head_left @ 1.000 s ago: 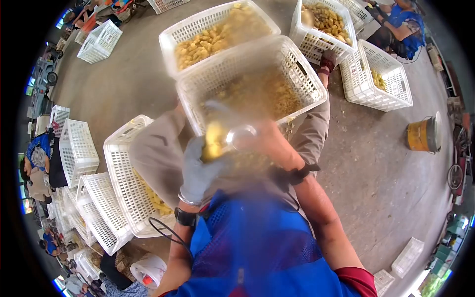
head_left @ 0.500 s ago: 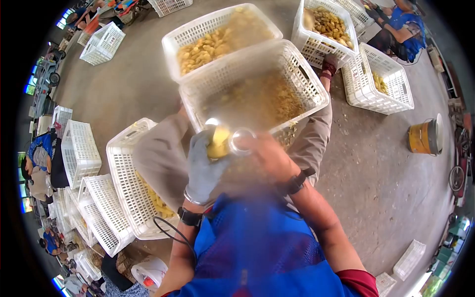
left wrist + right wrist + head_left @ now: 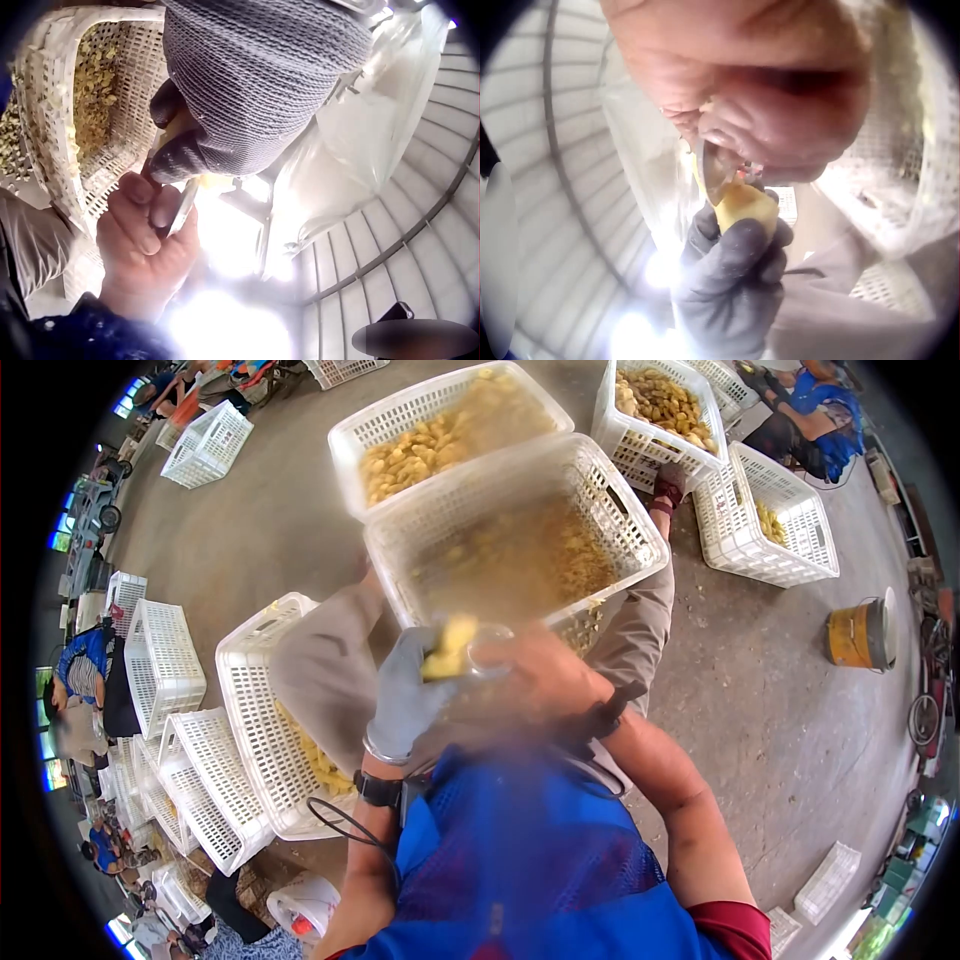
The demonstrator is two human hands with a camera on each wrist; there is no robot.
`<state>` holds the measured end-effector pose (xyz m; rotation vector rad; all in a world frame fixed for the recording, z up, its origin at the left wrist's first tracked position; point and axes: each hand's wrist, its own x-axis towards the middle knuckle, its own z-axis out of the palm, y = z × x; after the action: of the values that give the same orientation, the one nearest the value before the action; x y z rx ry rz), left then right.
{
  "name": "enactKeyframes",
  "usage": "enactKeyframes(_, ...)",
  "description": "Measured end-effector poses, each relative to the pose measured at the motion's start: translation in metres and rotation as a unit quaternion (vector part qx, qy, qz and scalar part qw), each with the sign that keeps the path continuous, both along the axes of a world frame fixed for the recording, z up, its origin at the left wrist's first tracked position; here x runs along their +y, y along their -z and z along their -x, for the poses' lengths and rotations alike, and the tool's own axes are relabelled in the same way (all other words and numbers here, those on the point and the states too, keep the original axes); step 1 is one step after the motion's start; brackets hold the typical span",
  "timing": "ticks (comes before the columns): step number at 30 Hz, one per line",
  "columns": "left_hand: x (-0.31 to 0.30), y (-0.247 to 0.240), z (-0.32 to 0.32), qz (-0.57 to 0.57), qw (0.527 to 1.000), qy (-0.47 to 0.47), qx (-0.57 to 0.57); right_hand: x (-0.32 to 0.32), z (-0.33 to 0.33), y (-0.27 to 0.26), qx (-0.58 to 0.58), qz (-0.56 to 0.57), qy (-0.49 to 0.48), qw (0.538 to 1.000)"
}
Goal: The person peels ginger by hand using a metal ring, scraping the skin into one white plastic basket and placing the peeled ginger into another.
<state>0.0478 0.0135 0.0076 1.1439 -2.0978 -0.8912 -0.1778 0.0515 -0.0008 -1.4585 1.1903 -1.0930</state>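
Observation:
A yellow, knobbly piece (image 3: pixel 456 644) (image 3: pixel 748 208) is gripped by the gloved left hand (image 3: pixel 408 690) (image 3: pixel 251 82) (image 3: pixel 731 285), thumb and fingers curled round it. The bare right hand (image 3: pixel 545 668) (image 3: pixel 148 244) (image 3: pixel 765 90) pinches a thin metal blade (image 3: pixel 183 210) (image 3: pixel 714 176), whose edge lies against the piece in the right wrist view. Both hands are over the lap, at the near rim of a white crate (image 3: pixel 655 550) with small yellow-brown bits inside. The tool's far end is hidden by the fingers.
Beyond stands another white crate (image 3: pixel 345 445) of yellow pieces. More crates (image 3: pixel 250 710) stack at the left, others (image 3: pixel 765 520) at the upper right. A yellow bucket (image 3: pixel 848 637) stands right. Other people (image 3: pixel 815 420) sit near the edges.
The right forearm's angle has shifted and its elbow has moved outward. The left hand keeps its hold on the yellow piece, which has turned a little.

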Motion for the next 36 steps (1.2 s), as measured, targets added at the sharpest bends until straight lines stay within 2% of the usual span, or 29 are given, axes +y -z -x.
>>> enactKeyframes(2, -0.001, -0.004, 0.003, -0.059, 0.998, 0.015, 0.005, -0.014, 0.000, 0.020, 0.055, -0.204, 0.012, 0.977)
enactKeyframes(4, -0.005, -0.006, 0.006, -0.082, 0.994, 0.067, 0.027, -0.014, 0.001, 0.031, 0.296, -0.096, -0.054, 0.949)
enactKeyframes(6, -0.002, -0.008, 0.013, -0.181, 0.979, 0.026, 0.086, -0.016, 0.000, 0.038, 0.311, -0.086, -0.029, 0.946)
enactKeyframes(8, -0.002, -0.009, 0.016, -0.240, 0.964, -0.016, 0.115, -0.014, 0.006, 0.039, 0.099, -0.179, 0.086, 0.975)
enactKeyframes(10, -0.002, -0.009, 0.013, -0.266, 0.957, -0.048, 0.105, -0.007, 0.021, 0.039, -0.006, -0.074, 0.060, 0.995)
enactKeyframes(13, -0.001, 0.008, 0.014, -0.223, 0.960, -0.093, 0.140, 0.003, 0.017, 0.029, -0.130, -0.031, 0.044, 0.990)
enactKeyframes(16, -0.001, 0.004, 0.019, -0.010, 0.997, -0.077, 0.027, 0.012, -0.002, 0.022, -0.143, 0.022, 0.072, 0.987)
enactKeyframes(19, 0.001, -0.001, 0.023, -0.010, 0.997, -0.076, 0.022, 0.012, -0.012, 0.016, -0.167, 0.036, 0.074, 0.982)
enactKeyframes(22, 0.002, 0.004, 0.022, 0.063, 0.996, -0.063, 0.023, 0.013, -0.023, 0.013, -0.226, -0.059, 0.081, 0.969)
enactKeyframes(25, 0.000, 0.001, 0.023, 0.087, 0.995, -0.047, 0.007, 0.011, -0.028, 0.003, -0.301, -0.194, 0.100, 0.928)
enactKeyframes(27, 0.002, 0.002, 0.025, 0.124, 0.991, -0.051, 0.001, 0.009, -0.029, 0.004, -0.318, -0.237, 0.108, 0.912)
enactKeyframes(32, 0.002, -0.001, 0.019, 0.152, 0.987, -0.028, -0.034, -0.003, -0.032, 0.012, -0.218, -0.267, 0.163, 0.925)
enactKeyframes(33, 0.002, 0.001, 0.017, 0.136, 0.990, -0.031, -0.031, -0.005, -0.033, 0.015, -0.066, -0.208, 0.179, 0.959)
enactKeyframes(34, 0.001, 0.000, 0.018, 0.122, 0.992, -0.033, -0.028, -0.007, -0.033, 0.018, 0.087, -0.142, 0.190, 0.968)
enactKeyframes(35, 0.000, -0.004, 0.019, 0.116, 0.993, -0.016, -0.021, -0.011, -0.032, 0.022, 0.238, -0.070, 0.197, 0.948)
enactKeyframes(36, -0.002, -0.011, 0.019, 0.108, 0.994, 0.003, -0.015, -0.013, -0.028, 0.025, 0.257, -0.102, 0.175, 0.945)
